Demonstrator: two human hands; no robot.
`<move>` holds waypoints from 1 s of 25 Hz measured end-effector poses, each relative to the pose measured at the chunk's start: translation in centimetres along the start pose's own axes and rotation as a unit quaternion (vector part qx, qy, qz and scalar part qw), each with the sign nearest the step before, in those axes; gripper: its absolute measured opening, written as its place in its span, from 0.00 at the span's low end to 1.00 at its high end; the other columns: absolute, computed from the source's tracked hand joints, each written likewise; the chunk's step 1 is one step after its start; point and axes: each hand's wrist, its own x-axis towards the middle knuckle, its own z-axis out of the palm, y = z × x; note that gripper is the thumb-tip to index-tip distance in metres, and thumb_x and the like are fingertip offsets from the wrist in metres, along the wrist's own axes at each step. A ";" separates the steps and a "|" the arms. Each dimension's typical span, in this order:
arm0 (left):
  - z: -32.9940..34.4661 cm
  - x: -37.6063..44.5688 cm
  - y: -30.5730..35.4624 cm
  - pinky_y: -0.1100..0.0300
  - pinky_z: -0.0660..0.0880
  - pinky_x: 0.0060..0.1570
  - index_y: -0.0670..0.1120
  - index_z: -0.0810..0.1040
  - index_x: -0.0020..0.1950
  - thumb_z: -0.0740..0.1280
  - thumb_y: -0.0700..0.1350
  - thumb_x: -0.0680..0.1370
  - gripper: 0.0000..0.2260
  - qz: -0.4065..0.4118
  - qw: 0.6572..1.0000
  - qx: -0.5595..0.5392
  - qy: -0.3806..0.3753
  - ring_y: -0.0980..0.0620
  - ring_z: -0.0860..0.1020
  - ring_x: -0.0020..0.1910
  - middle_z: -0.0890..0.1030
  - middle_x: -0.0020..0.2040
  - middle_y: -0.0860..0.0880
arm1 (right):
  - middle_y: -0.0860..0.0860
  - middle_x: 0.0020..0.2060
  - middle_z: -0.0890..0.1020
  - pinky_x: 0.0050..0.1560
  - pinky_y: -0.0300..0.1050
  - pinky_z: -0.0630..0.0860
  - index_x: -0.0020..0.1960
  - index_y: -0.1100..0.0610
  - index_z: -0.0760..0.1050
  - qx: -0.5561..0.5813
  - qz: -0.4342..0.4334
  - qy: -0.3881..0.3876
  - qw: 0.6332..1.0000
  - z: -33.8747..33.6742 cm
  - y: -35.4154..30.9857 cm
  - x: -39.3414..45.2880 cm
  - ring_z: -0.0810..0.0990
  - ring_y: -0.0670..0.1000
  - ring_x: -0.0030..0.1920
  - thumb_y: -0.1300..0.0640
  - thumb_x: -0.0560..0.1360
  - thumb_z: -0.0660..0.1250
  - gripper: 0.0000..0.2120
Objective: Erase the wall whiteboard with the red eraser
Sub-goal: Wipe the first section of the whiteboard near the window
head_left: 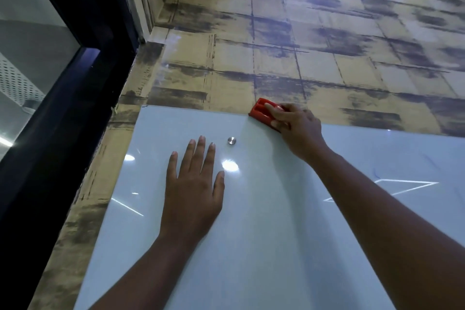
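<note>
A person's left hand (193,184) is lying flat, fingers spread, against the glossy wall whiteboard (251,246), likely steadying the body. Farther up, at about one o'clock from it, the right hand (297,128) is gripping the red eraser (260,108), fingers curled over it, pressing it onto the board's top edge beside a metal mounting stud (231,140), apparently wiping there.
</note>
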 end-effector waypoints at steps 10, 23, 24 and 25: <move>-0.2 -0.2 0.1 0.40 0.59 0.81 0.46 0.66 0.84 0.52 0.56 0.85 0.29 -0.008 1.000 0.004 0.002 0.45 0.63 0.83 0.64 0.84 0.45 | 0.49 0.63 0.77 0.56 0.48 0.72 0.77 0.39 0.69 0.010 -0.083 0.015 0.996 1.5 -4.7 -5.2 0.73 0.52 0.58 0.43 0.83 0.64 0.23; -0.4 -2.4 4.1 0.35 0.55 0.81 0.43 0.63 0.84 0.51 0.52 0.85 0.28 -0.094 0.995 0.033 0.006 0.42 0.59 0.84 0.61 0.85 0.42 | 0.49 0.60 0.79 0.56 0.53 0.73 0.73 0.40 0.74 -0.014 0.039 0.031 0.999 -1.0 0.8 -8.1 0.75 0.57 0.58 0.46 0.80 0.66 0.21; -0.3 -2.7 4.8 0.35 0.54 0.81 0.42 0.61 0.85 0.51 0.52 0.85 0.28 -0.109 0.993 0.037 0.004 0.41 0.58 0.85 0.60 0.85 0.41 | 0.49 0.60 0.79 0.54 0.52 0.70 0.73 0.39 0.74 -0.006 0.024 0.039 0.999 -0.2 -0.6 -8.6 0.74 0.57 0.57 0.46 0.80 0.66 0.21; -0.1 -2.9 5.2 0.34 0.54 0.81 0.42 0.61 0.85 0.51 0.52 0.85 0.29 -0.116 0.993 0.037 0.002 0.41 0.58 0.85 0.59 0.85 0.41 | 0.50 0.60 0.79 0.53 0.52 0.69 0.73 0.40 0.74 0.006 0.011 0.047 0.999 0.5 -2.0 -9.1 0.74 0.57 0.56 0.46 0.80 0.66 0.21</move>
